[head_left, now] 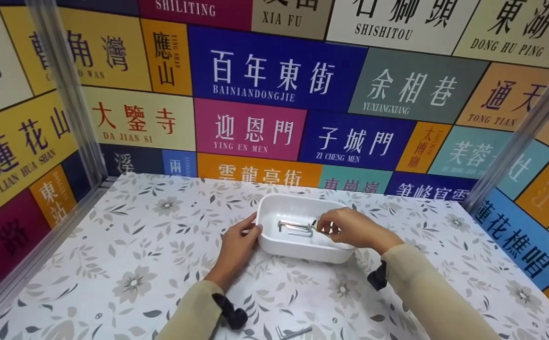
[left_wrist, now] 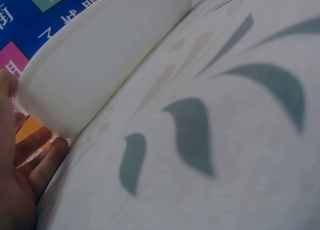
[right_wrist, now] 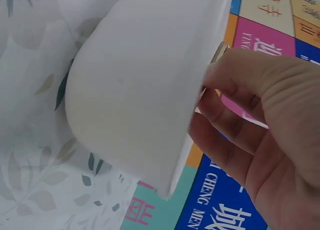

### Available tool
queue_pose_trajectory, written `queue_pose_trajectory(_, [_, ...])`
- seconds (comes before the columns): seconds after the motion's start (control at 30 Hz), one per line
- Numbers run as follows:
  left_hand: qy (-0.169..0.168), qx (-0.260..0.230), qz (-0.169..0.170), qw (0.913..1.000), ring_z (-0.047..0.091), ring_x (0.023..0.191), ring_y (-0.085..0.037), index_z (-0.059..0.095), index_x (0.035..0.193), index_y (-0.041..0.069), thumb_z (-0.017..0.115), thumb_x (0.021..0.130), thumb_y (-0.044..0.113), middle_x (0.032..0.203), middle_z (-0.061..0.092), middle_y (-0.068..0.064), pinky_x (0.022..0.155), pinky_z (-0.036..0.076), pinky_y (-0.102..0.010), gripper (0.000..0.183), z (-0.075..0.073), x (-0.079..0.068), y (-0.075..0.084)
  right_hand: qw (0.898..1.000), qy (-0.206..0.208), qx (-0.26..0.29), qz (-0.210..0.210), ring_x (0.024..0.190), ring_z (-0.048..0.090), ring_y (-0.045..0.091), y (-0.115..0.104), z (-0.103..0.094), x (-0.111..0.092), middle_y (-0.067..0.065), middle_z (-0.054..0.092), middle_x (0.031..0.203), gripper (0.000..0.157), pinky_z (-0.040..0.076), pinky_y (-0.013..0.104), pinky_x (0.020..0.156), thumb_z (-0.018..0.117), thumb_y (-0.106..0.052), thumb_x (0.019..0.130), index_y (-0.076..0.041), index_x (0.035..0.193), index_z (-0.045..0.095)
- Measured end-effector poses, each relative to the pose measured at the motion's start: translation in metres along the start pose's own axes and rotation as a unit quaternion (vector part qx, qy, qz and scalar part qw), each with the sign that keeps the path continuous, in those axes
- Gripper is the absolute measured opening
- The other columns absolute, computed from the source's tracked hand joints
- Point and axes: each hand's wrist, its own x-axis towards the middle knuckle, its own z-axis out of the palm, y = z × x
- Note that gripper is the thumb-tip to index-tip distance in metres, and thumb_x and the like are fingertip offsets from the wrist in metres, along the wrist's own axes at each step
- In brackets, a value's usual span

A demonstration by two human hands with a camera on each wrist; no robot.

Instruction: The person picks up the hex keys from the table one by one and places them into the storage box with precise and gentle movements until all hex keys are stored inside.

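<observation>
A white plastic tub [head_left: 283, 251] stands on the table, several L-shaped hex keys [head_left: 289, 226] lying in its bottom. My left hand [head_left: 240, 243] holds the tub's left end, thumb up at the rim and fingers against the outer wall; in the left wrist view its fingers [left_wrist: 42, 157] reach the lower corner. Over the right side of the tub, my right hand [head_left: 350, 225] pinches a thin metal piece [right_wrist: 220, 52] between thumb and fingertips. Most of that piece is hidden by the fingers and the tub wall, and I cannot tell its full shape.
More L-shaped hex keys [head_left: 293, 333] lie on the table at the near edge of the head view. A floral cloth [head_left: 137, 283] covers the table. Behind it rises a wall of coloured name panels [head_left: 274, 66], with metal posts [head_left: 78, 94] at the corners.
</observation>
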Motion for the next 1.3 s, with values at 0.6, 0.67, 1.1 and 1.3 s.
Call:
queue_pose_trajectory(0.6, [0.001,0.002,-0.002,1.0000,0.063,0.091,-0.014,0.050,0.139,0.027,0.056,0.090,0.035,0.112,0.067,-0.001,0.076,0.052,-0.026,0.050,-0.002,0.004,-0.002,0.996,-0.048,-0.049,-0.063,0.078,0.061,0.017,-0.005,0.030,0.037,0.003,0.069,0.086,0.023,0.050,0.032,0.076,0.060,0.006,0.082,-0.010,0.096,0.069])
queue_pose_trajectory(0.67, [0.002,0.003,0.001,1.0000,0.062,0.091,-0.014,0.050,0.139,0.026,0.056,0.090,0.035,0.112,0.067,-0.001,0.076,0.052,-0.026,0.050,-0.002,0.004,-0.003,0.995,-0.052,-0.050,-0.062,0.077,0.061,0.017,-0.005,0.033,0.041,0.003,0.069,0.085,0.022,0.050,0.032,0.075,0.061,0.005,0.082,-0.010,0.095,0.070])
queue_pose_trajectory(1.1, [0.007,0.006,0.022,0.9997,0.061,0.090,-0.013,0.053,0.137,0.027,0.057,0.089,0.034,0.111,0.068,0.000,0.074,0.051,-0.025,0.048,-0.001,0.001,-0.005,0.995,-0.087,-0.030,-0.044,0.077,0.058,0.013,-0.004,0.044,0.055,0.003,0.069,0.086,0.019,0.050,0.032,0.077,0.064,0.000,0.083,-0.013,0.096,0.071])
queue_pose_trajectory(1.3, [0.002,-0.002,0.012,0.9999,0.060,0.089,-0.013,0.053,0.138,0.026,0.057,0.090,0.034,0.109,0.068,0.000,0.073,0.051,-0.025,0.049,0.000,0.001,-0.001,0.996,-0.076,-0.030,-0.042,0.078,0.060,0.012,-0.002,0.050,0.060,0.001,0.070,0.086,0.015,0.051,0.032,0.078,0.064,-0.002,0.084,-0.012,0.094,0.070])
